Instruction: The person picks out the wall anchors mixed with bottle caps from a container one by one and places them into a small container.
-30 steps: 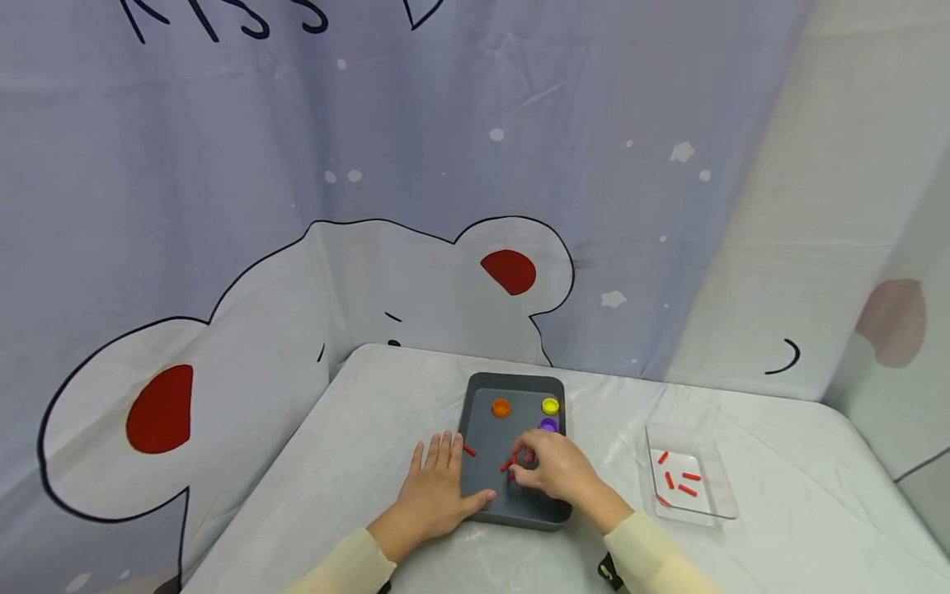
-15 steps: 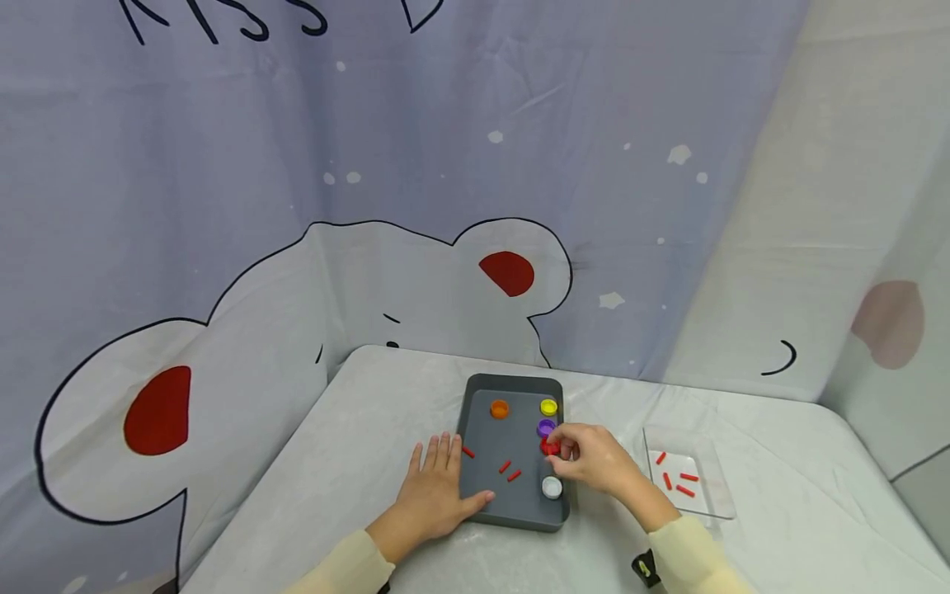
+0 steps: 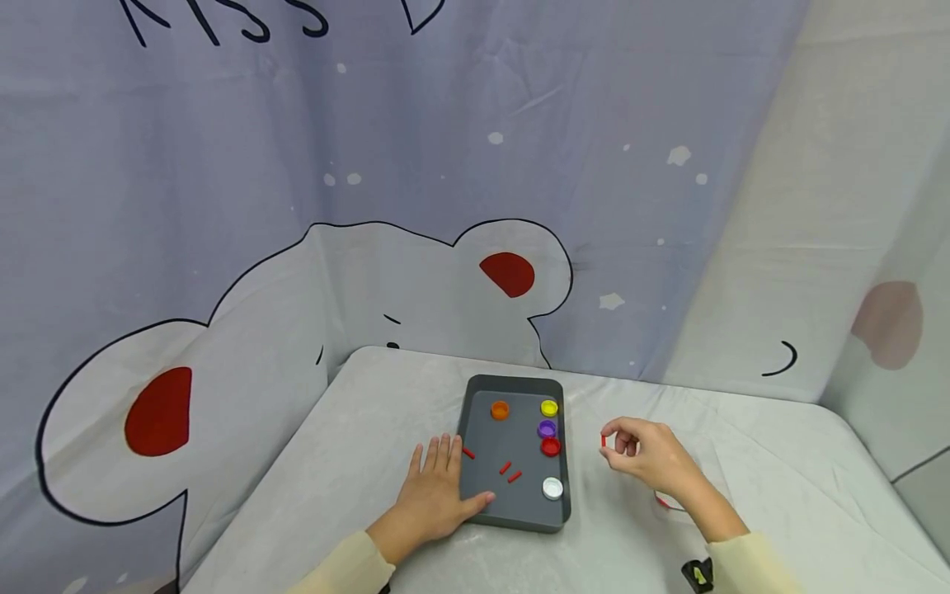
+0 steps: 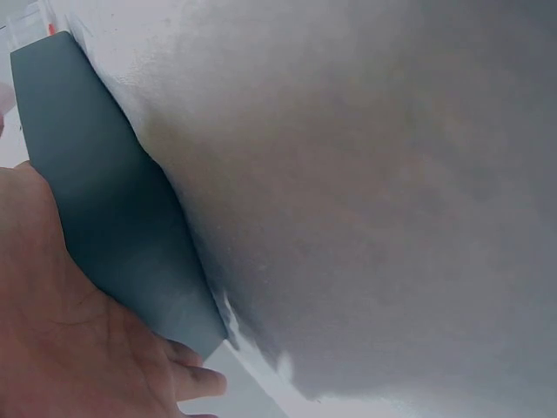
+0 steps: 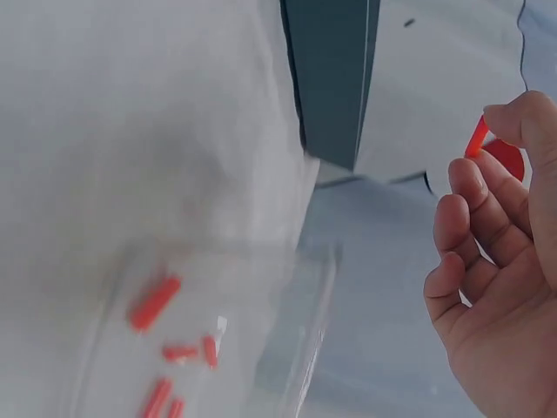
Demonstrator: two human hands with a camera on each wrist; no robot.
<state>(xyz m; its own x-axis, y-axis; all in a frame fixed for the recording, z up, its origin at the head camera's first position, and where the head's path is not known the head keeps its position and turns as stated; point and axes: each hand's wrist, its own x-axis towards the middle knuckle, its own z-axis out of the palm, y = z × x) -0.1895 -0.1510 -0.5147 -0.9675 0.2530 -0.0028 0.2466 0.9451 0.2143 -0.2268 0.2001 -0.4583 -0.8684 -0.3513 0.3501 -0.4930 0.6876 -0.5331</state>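
My right hand (image 3: 653, 458) is in the air right of the grey tray, pinching a small red stick (image 3: 604, 440) upright between thumb and forefinger. In the right wrist view the same red stick (image 5: 476, 137) spans the two fingertips. Spread flat, my left hand (image 3: 434, 499) rests over the left rim of the tray (image 3: 512, 521), thumb reaching inside. Short red sticks (image 3: 514, 476) lie on the tray's floor, one close to the left fingertips. Along its right side are a yellow cap (image 3: 549, 408), purple cap (image 3: 547, 428), red cap (image 3: 550, 446) and white cap (image 3: 552, 488).
An orange cap (image 3: 500, 410) sits at the tray's far left. A clear plastic box (image 5: 320, 335) stands right of the tray, mostly behind my right hand in the head view. It contains several red sticks (image 5: 155, 303). A patterned curtain (image 3: 445, 124) hangs behind the table.
My right hand has moved from the tray's middle, past the red cap, to the right beside the clear box. It now visibly holds a red stick. My left hand stays in place.
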